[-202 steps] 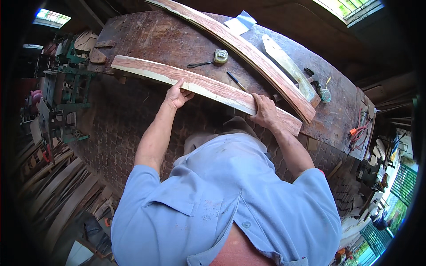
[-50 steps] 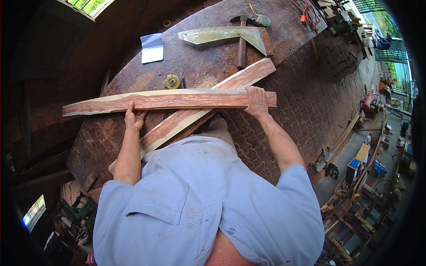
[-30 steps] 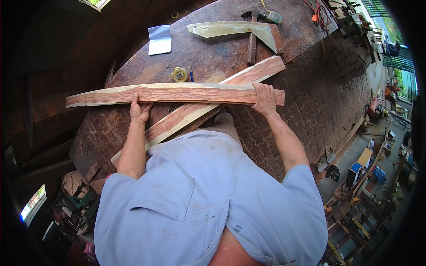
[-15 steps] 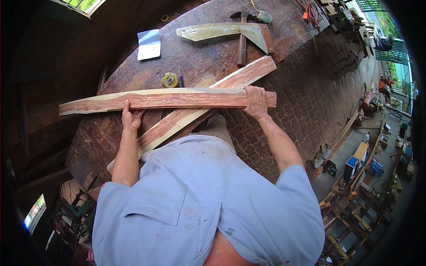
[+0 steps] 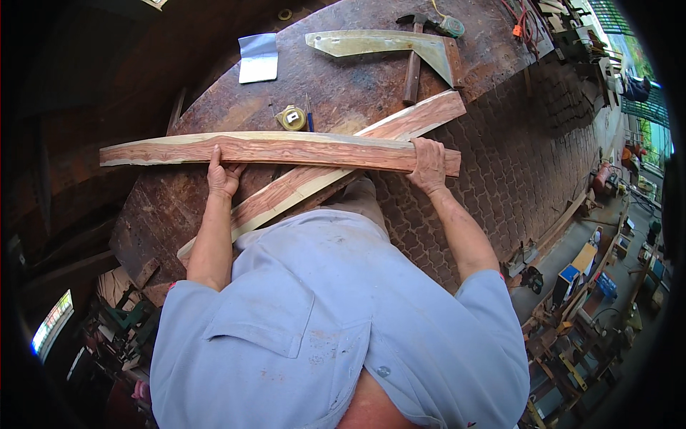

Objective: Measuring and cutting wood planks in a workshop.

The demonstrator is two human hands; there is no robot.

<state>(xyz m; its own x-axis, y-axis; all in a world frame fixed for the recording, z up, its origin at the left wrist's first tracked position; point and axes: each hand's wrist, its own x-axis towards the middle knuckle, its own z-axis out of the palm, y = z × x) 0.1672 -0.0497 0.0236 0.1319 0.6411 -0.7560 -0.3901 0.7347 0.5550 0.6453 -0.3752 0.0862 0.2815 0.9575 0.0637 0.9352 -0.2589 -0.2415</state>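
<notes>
A long reddish-brown plank with pale edges (image 5: pixel 300 152) lies crosswise in front of me, resting over a second similar plank (image 5: pixel 439 114) that runs diagonally beneath it. Near the left part of the upper plank, my left hand (image 5: pixel 224 179) holds its near edge, one finger up on the face and the others partly hidden below. Toward the right end my right hand (image 5: pixel 429 166) grips it from above, fingers over the far edge. The diagonal plank spans the worn brown table (image 5: pixel 161 207) and passes close to my shirt.
Beyond the planks lie a yellow tape measure (image 5: pixel 291 118), a blue pen (image 5: pixel 310 121), folded paper (image 5: pixel 259 61), a large square (image 5: pixel 379 43), a hammer (image 5: pixel 412 79) and a greenish tape measure (image 5: pixel 451 27). Paving (image 5: pixel 500 150) and cluttered tools and timber are on the right.
The view has shifted, moving the tabletop items up and right in the picture. The upper plank has turned slightly, its right end coming nearer to me. Both hands stay on it.
</notes>
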